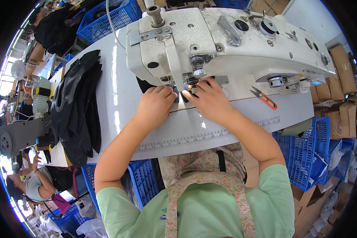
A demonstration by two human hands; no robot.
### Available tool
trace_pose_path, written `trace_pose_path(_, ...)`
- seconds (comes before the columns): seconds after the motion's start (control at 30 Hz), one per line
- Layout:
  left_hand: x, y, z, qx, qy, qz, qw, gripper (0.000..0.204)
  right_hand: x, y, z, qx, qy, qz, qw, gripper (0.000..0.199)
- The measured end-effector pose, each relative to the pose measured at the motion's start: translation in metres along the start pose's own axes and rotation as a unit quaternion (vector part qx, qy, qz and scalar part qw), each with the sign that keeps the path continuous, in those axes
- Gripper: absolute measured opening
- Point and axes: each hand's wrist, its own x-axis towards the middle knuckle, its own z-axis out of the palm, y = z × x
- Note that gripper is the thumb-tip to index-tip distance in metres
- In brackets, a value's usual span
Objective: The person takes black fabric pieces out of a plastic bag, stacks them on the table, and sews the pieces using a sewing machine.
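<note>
A large white sewing machine stands over the table in front of me. Beneath its needle area lies a black fabric piece, mostly covered by my hands and the machine head. My left hand is closed on the piece's left side, fingers curled down. Just right of the presser foot, my right hand pinches the piece close to the needle area, its fingertips partly hidden by the machine. Thread snips with orange handles lie on the table to the right of my right hand.
A stack of black cut pieces lies along the table's left side. A printed ruler strip runs near the table's front edge. Blue crates stand at the right, with cardboard boxes behind. Two other people sit at the far left.
</note>
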Motion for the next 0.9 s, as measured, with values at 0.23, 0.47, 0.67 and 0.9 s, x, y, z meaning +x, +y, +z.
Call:
trace_pose_path(0.23,0.006,-0.001,0.002,-0.021,-0.017,-0.032,0.999,0.03,-0.003,0.005,0.002,0.033,0.002,0.0,0.999,0.017)
trace_pose_path(0.47,0.001,-0.01,0.013,0.011,-0.007,-0.035,0.999,0.021,0.002,0.008,0.003,0.047,-0.011,0.009,0.999,0.014)
trace_pose_path(0.67,0.006,-0.014,0.016,0.031,-0.019,-0.036,0.999,0.014,0.002,0.011,0.006,0.052,-0.014,0.022,0.998,0.014)
trace_pose_path(0.9,0.008,-0.016,0.018,0.042,-0.024,-0.044,0.998,0.018,0.003,0.014,0.01,0.064,-0.014,0.031,0.997,0.017)
